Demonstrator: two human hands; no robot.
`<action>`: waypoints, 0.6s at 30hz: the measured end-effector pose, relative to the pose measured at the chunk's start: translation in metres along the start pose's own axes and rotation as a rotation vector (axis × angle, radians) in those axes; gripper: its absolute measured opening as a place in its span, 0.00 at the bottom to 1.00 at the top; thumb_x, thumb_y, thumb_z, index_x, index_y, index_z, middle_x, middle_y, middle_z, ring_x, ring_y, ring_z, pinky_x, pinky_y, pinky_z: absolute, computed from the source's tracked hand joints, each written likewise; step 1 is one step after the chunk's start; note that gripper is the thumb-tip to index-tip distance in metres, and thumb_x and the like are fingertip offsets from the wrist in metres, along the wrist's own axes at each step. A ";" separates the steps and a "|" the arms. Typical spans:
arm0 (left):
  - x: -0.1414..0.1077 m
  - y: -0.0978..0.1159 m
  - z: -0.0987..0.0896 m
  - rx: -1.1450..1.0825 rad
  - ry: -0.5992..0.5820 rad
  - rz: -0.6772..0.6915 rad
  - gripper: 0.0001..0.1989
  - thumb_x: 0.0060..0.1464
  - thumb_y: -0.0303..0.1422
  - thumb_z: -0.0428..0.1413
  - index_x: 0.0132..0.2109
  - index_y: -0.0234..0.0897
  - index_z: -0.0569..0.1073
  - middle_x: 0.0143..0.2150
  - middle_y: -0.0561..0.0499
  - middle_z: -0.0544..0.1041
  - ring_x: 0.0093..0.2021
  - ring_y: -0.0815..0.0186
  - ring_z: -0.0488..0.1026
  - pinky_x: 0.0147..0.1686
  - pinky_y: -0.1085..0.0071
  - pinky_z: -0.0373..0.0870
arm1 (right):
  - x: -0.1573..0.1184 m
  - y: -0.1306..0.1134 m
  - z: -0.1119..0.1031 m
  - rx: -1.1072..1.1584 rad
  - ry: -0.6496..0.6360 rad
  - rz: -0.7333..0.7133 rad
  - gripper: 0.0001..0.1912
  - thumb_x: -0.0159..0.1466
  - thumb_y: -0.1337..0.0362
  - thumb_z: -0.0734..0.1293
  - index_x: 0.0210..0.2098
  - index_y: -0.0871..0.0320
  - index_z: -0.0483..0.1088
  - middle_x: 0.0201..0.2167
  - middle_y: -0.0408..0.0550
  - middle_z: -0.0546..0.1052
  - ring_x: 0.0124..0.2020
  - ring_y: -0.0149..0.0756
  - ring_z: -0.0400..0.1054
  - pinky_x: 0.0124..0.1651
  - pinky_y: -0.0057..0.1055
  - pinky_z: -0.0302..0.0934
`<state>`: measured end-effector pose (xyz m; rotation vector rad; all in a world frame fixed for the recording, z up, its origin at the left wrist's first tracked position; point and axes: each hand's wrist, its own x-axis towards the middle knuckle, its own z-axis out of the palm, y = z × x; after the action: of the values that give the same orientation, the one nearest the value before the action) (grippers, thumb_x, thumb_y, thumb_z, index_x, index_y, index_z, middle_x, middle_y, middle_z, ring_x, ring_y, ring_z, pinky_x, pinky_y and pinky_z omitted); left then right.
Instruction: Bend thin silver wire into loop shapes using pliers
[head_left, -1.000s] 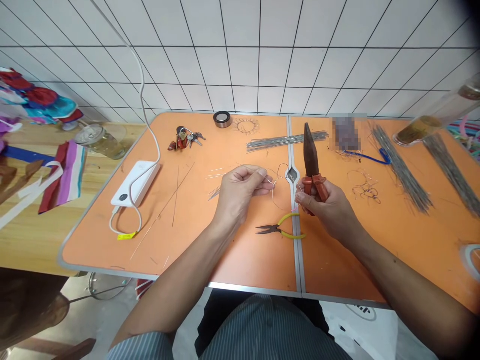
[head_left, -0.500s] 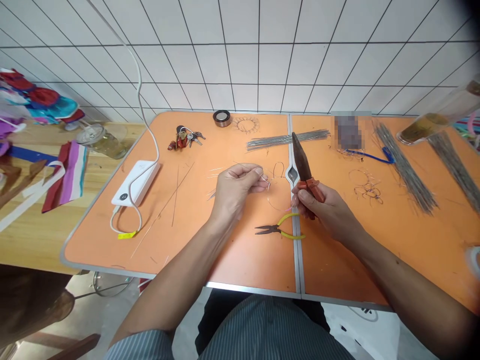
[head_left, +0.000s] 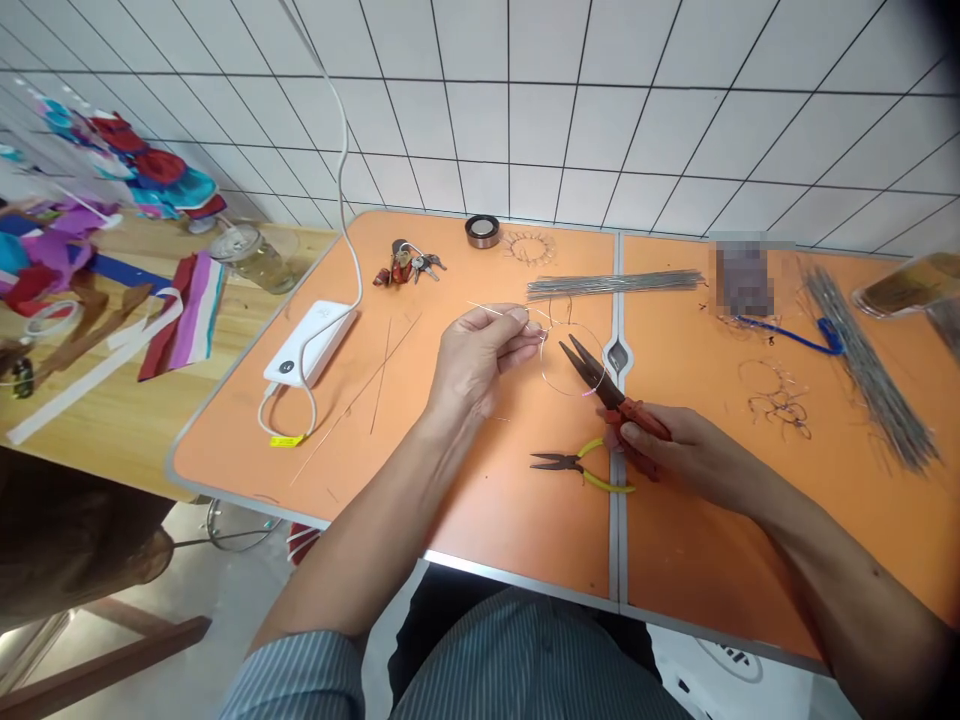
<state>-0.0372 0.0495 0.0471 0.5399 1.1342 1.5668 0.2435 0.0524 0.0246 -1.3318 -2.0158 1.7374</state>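
Wire loop (head_left: 570, 394) pinched in left hand (head_left: 476, 362) over orange table (head_left: 495, 520), hands apart; right hand (head_left: 694, 448) clamped on red-handled pliers (head_left: 634, 415), jaws open just beside loop; yellow needle-nose pliers (head_left: 577, 465) lie near

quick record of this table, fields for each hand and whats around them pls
left hand: fingers pinch a thin silver wire bent into a round loop
right hand: grips dark metal pliers with red handles, jaws open beside the loop
nearby: needle-nose pliers with yellow handles, lying below the loop
surface: orange table with grey metal edging
also there: white rectangular power bank, bundle of straight grey wires, metal keys on a ring
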 end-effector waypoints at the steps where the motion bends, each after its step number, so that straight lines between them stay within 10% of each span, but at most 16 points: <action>1: -0.001 0.000 0.001 0.001 0.002 -0.002 0.13 0.49 0.35 0.73 0.37 0.36 0.79 0.32 0.49 0.85 0.36 0.62 0.87 0.36 0.73 0.82 | -0.001 -0.001 0.001 -0.026 0.007 -0.009 0.30 0.72 0.35 0.66 0.53 0.55 0.77 0.33 0.45 0.74 0.29 0.35 0.64 0.32 0.33 0.58; 18: -0.006 -0.003 0.006 0.067 -0.041 0.071 0.15 0.47 0.38 0.76 0.36 0.36 0.81 0.30 0.50 0.84 0.32 0.65 0.84 0.35 0.72 0.83 | -0.001 -0.003 0.016 0.176 -0.050 -0.102 0.26 0.76 0.42 0.66 0.57 0.57 0.74 0.35 0.47 0.74 0.33 0.36 0.68 0.33 0.33 0.63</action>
<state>-0.0291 0.0462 0.0478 0.6603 1.1503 1.5758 0.2327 0.0407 0.0229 -1.1232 -1.8699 1.8693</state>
